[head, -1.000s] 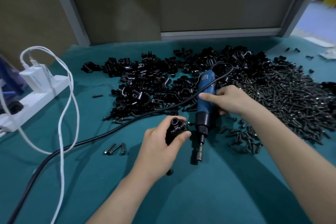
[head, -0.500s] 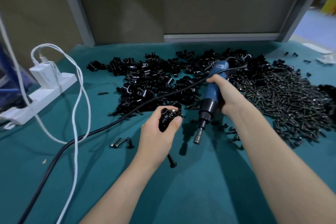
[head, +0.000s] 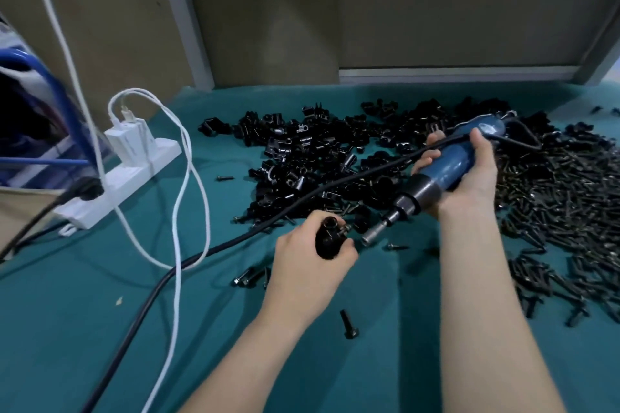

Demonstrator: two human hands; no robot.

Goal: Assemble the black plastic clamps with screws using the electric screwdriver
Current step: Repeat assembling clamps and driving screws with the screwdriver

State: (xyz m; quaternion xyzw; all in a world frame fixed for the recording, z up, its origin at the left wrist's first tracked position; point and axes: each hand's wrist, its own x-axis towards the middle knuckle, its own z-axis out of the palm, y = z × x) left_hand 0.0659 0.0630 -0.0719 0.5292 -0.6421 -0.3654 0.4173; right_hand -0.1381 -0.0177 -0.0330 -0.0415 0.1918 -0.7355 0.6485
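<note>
Just in front of clamp pile, black clamp gripped in left hand, screw end turned toward tool, likely for alignment. Right hand wrapped round electric screwdriver, socket tip just beside screw, not seated. Screw heap right of pile, within reach.

- A workshop assembly bench, set up for small-parts work in bulk.
- The teal cloth table carries a large pile of black plastic clamps beside a heap of loose screws.
- Powered tooling: a corded electric screwdriver and a white power strip with plugs in it.
- Plain brown partition panels in grey metal framing back the bench.
</note>
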